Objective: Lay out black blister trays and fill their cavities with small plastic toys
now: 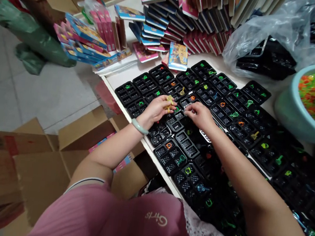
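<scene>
My left hand point(157, 109) is closed around several small yellow plastic pieces point(170, 101), which stick out between the fingers; their exact kind is too small to tell. A pale bangle point(139, 126) circles that wrist. Over the middle of the trays, my right hand point(200, 114) has its thumb and fingertips pinched together, and whatever they grip cannot be made out. Beneath both hands lie rows of black compartmented plastic trays point(191, 143). Many trays hold small bright pieces, such as an orange ring point(168, 145) and a yellow paddle-shaped piece point(255, 135).
A light blue tub point(286, 102) full of small orange and green pieces stands at the right. Stacked boxes point(154, 21) line the table's back, beside a clear plastic bag point(239, 47) with black trays. Open cartons point(46, 166) sit on the floor at left.
</scene>
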Demonstrator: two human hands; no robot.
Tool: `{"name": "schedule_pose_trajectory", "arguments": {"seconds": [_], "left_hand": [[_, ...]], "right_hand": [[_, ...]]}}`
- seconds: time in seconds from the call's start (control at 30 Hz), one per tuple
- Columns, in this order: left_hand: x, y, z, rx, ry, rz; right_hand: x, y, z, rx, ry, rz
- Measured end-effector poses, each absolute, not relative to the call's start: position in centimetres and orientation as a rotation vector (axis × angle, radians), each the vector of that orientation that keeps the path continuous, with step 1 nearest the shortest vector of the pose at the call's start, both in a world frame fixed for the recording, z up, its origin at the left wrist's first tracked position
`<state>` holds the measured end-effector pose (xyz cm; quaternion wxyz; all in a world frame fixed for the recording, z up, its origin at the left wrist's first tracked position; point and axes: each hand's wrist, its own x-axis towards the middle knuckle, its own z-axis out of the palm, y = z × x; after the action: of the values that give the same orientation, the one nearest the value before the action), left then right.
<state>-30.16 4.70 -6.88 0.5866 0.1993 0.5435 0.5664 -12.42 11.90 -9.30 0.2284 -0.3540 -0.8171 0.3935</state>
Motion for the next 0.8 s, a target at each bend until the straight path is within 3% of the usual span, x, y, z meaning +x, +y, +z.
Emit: {"name": "schedule_pose_trajectory", "arguments": {"seconds": [0.23,0.4,0.63,0.8], "left_hand": [[-35.2,4.6,-6.5,0.594,1.425,1.19],[-36.4,5.5,-6.6,0.584,1.421,1.107],[-36.4,6.8,-7.6,1.107,1.886,0.817],[-37.1,7.4,-7.8,1.131,1.855,0.92]], "right_hand": [[-11.4,10.2,-9.7,-0.877,-2.826,0.665],[-11.5,10.5,-9.0,-0.868,-2.712,0.729],[-11.7,10.4,-9.7,-0.78,-2.62,0.867],[-11.3,10.1,-9.8,-0.724,-2.534,0.899]]}}
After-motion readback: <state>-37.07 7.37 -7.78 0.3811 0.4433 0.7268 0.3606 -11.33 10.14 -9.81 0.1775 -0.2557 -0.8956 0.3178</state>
